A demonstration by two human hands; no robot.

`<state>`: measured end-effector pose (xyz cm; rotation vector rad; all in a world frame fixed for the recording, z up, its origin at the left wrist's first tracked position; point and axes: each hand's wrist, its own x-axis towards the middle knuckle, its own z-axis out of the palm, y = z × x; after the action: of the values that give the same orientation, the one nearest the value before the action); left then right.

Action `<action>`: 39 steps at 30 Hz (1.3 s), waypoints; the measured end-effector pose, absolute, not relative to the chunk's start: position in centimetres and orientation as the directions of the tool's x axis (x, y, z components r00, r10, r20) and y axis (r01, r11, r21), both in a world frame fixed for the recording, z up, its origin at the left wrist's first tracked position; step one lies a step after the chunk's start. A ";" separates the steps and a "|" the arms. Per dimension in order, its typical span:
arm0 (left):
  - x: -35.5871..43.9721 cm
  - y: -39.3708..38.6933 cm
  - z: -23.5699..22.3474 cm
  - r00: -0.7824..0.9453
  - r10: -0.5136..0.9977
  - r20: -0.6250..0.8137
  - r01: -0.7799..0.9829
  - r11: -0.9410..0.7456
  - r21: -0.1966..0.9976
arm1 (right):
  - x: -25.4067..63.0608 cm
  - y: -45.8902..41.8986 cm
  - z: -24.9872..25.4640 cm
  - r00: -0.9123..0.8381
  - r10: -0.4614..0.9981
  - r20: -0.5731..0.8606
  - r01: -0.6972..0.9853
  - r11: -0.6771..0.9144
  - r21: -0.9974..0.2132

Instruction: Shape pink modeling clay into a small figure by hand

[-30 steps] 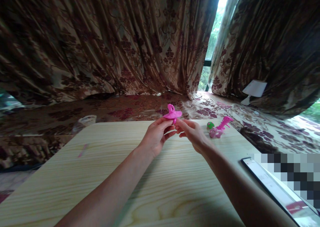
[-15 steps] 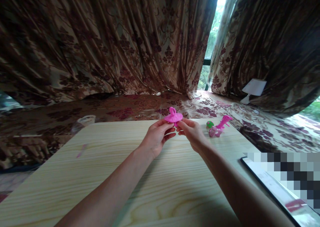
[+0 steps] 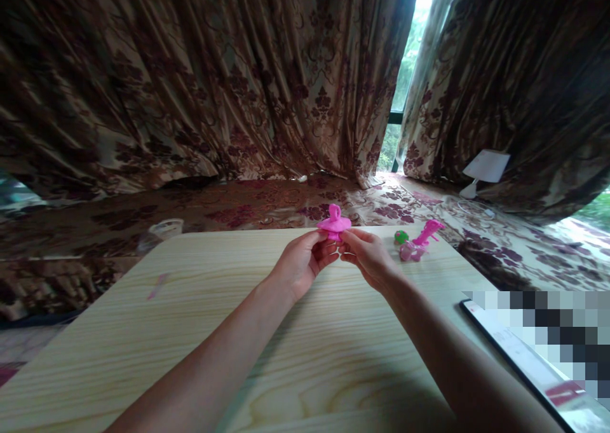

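A bright pink plastic piece [image 3: 334, 222], with a wide round brim and a loop on top, is held up over the far part of the table. My left hand [image 3: 302, 262] pinches its lower part from the left, and my right hand [image 3: 369, 256] pinches it from the right. The fingertips of both hands almost meet beneath it, hiding some of its underside. Just right of my right hand lie a small green ball-like piece [image 3: 401, 236], a bright pink long piece [image 3: 429, 231] and a paler pink see-through piece [image 3: 412, 250].
The wooden table [image 3: 190, 331] bears a faint pink strip [image 3: 157, 286] at left. A clear container [image 3: 164, 228] stands beyond the far left corner. At right lies a dark-edged tablet-like panel [image 3: 519, 363], partly pixelated. A white lamp [image 3: 487, 166] stands farther back.
The pink piece has turned slightly more upright and shifted a little right in both hands. My fingers have curled closer together beneath it. The loose pieces on the table stay put.
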<state>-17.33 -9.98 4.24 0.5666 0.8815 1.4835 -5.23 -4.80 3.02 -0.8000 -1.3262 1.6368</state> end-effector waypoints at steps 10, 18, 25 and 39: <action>-17.7 -10.1 4.3 -0.128 0.972 -0.195 -0.624 0.074 0.778 | -3.8 -5.0 3.3 -0.194 0.726 0.660 0.185 0.687 -0.702; -17.7 -10.2 4.4 -0.115 0.982 -0.150 -0.591 0.053 0.805 | -3.3 -4.8 4.9 -0.366 0.504 0.782 0.318 0.858 -0.404; -17.8 -10.3 4.7 -0.125 0.982 -0.138 -0.582 0.040 0.812 | -3.0 -5.5 5.8 -0.411 0.482 0.774 0.304 0.873 -0.382; -18.0 -10.5 5.3 -0.131 0.978 -0.162 -0.616 0.047 0.786 | -2.9 -5.6 6.3 -0.297 0.692 0.658 0.164 0.716 -0.678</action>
<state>-17.96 -10.50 5.33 0.5468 0.8793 1.4933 -2.94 -5.65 6.34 -0.6700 -1.8317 0.6045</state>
